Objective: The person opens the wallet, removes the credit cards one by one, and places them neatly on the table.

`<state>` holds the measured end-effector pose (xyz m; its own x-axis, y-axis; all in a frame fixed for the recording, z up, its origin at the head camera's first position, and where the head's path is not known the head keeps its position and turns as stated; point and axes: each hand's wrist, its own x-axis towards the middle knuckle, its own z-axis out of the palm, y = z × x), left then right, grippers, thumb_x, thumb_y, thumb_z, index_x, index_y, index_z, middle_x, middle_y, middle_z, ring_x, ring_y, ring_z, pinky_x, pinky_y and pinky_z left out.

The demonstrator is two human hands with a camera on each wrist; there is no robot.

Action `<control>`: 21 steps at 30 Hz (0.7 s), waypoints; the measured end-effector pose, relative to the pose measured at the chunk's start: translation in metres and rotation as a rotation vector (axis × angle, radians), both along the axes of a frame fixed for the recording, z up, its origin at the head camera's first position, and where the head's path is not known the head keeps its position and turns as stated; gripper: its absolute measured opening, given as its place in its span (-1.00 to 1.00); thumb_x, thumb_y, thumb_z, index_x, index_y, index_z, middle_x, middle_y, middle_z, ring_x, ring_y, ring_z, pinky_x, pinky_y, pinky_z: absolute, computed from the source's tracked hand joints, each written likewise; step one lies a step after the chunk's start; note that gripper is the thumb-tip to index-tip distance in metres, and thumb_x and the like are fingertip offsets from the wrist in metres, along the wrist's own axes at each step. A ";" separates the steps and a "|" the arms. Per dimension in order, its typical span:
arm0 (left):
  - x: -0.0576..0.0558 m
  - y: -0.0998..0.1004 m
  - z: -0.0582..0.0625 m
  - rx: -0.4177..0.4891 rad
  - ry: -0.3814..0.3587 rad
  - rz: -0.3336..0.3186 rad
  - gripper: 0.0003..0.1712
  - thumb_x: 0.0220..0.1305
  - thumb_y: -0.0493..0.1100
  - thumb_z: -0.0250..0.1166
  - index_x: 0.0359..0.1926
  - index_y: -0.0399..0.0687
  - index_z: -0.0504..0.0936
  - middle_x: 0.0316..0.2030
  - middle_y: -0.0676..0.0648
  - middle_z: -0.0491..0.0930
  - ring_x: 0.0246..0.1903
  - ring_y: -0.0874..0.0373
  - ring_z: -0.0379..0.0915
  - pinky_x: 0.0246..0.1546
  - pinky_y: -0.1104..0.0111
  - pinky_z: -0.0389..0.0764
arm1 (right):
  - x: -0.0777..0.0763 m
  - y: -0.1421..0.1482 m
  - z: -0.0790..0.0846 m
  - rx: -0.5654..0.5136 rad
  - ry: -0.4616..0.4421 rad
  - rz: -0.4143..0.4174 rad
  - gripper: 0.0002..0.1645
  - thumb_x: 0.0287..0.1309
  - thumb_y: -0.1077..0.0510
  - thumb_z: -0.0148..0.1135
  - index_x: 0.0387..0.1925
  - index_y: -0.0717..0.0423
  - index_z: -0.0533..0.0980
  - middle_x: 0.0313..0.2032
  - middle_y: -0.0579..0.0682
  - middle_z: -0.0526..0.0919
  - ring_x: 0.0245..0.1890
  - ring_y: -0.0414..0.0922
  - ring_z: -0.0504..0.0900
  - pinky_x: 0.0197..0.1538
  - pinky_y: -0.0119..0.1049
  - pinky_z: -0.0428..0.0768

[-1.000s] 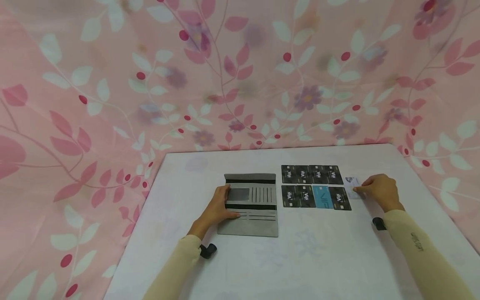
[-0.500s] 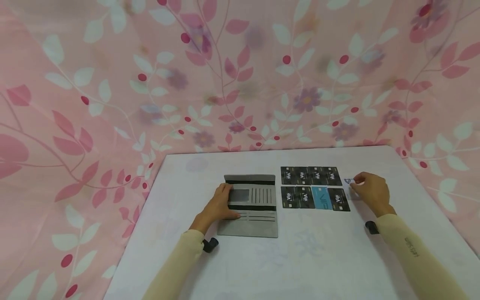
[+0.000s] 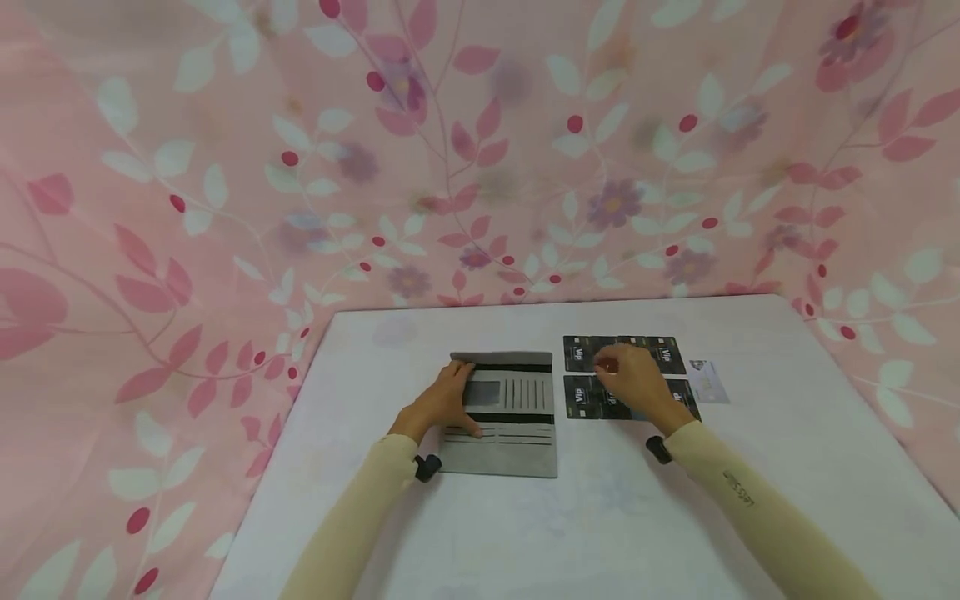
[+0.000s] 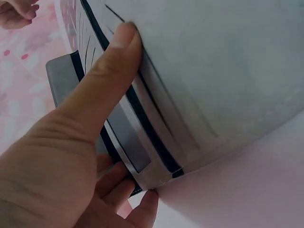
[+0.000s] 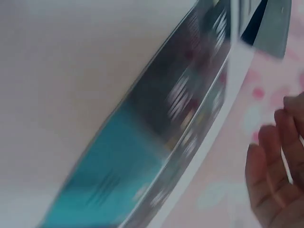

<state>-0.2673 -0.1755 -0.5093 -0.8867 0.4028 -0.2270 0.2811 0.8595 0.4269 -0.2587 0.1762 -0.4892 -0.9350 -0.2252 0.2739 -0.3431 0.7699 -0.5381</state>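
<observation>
A grey wallet (image 3: 517, 457) with card slots and a clear window lies unfolded on the table. My left hand (image 3: 441, 402) holds its left side; in the left wrist view the thumb presses on the wallet (image 4: 228, 61) near a slot, while the fingers (image 4: 116, 180) bend at its edge. To the right are two rows of black VIP cards (image 3: 582, 397). My right hand (image 3: 633, 377) hovers over them with loosely bent fingers and nothing held, hiding several. A blue card (image 5: 111, 166) shows in the right wrist view. The white card (image 3: 708, 382) lies at the rows' right end.
The white table (image 3: 480, 533) extends in front of the wallet and cards. Behind it and along its sides hangs a pink floral cloth (image 3: 480, 167). A small black wrist camera (image 3: 427, 468) sits on the left sleeve, another (image 3: 658, 450) on the right.
The right hand has left the white card and moved left over the black cards. The white card stays on the table. The left hand keeps its place on the wallet.
</observation>
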 end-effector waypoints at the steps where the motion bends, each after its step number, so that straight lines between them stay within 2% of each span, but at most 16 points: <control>1: -0.001 0.000 0.000 -0.005 0.004 -0.010 0.55 -0.44 0.23 0.68 0.51 -0.19 -0.01 0.43 -0.17 0.02 0.40 -0.02 -0.04 0.34 0.15 0.25 | -0.001 -0.009 0.001 -0.002 -0.001 0.040 -0.85 0.15 0.24 0.31 -0.22 0.20 0.66 -0.28 0.03 0.68 -0.29 -0.05 0.65 -0.23 -0.09 0.67; 7: -0.004 0.004 0.002 -0.030 0.036 -0.055 0.54 -0.46 0.24 0.68 0.49 -0.20 0.03 0.34 -0.16 0.09 0.34 -0.02 0.00 0.29 0.19 0.33 | -0.004 -0.061 0.003 0.021 0.001 0.249 -0.85 0.20 0.26 0.28 -0.19 0.18 0.67 -0.25 -0.02 0.69 -0.23 -0.10 0.66 -0.16 -0.12 0.67; 10: -0.001 0.005 0.001 -0.055 0.111 -0.064 0.51 -0.51 0.25 0.69 0.45 -0.24 0.12 0.22 -0.15 0.14 0.22 -0.01 0.05 0.19 0.23 0.43 | -0.006 -0.080 0.000 0.049 0.008 0.295 -0.83 0.25 0.28 0.22 -0.17 0.18 0.68 -0.21 0.00 0.70 -0.16 -0.08 0.65 -0.10 -0.11 0.65; 13: 0.006 0.008 -0.001 -0.118 0.260 -0.087 0.43 -0.57 0.30 0.68 0.33 -0.26 0.23 0.06 -0.14 0.15 0.07 -0.01 0.08 0.10 0.27 0.46 | -0.007 -0.094 -0.001 0.065 0.033 0.316 -0.80 0.30 0.29 0.16 -0.15 0.19 0.67 -0.16 0.01 0.70 -0.09 -0.06 0.65 -0.03 -0.12 0.64; 17: 0.019 0.008 -0.002 -0.169 0.512 -0.126 0.28 -0.61 0.34 0.67 0.11 -0.26 0.32 -0.10 -0.16 0.18 -0.08 -0.03 0.11 0.05 0.24 0.40 | -0.007 -0.105 0.003 0.073 0.115 0.342 -0.81 0.31 0.29 0.14 -0.16 0.16 0.66 -0.17 -0.01 0.70 -0.09 -0.10 0.65 0.00 -0.18 0.64; 19: 0.027 0.006 -0.001 -0.190 0.613 -0.136 0.22 -0.57 0.33 0.67 0.07 -0.26 0.32 -0.08 -0.19 0.22 -0.09 -0.04 0.15 0.06 0.23 0.39 | -0.007 -0.109 0.010 0.059 0.157 0.354 -0.83 0.30 0.30 0.16 -0.18 0.16 0.66 -0.19 -0.01 0.70 -0.11 -0.10 0.66 -0.01 -0.18 0.64; 21: 0.035 0.003 0.000 -0.209 0.681 -0.143 0.14 -0.48 0.27 0.68 0.05 -0.24 0.33 -0.03 -0.22 0.25 -0.08 -0.05 0.19 0.06 0.23 0.40 | -0.008 -0.112 0.020 0.042 0.162 0.368 -0.84 0.28 0.32 0.18 -0.21 0.17 0.67 -0.21 0.00 0.71 -0.16 -0.12 0.66 -0.06 -0.21 0.66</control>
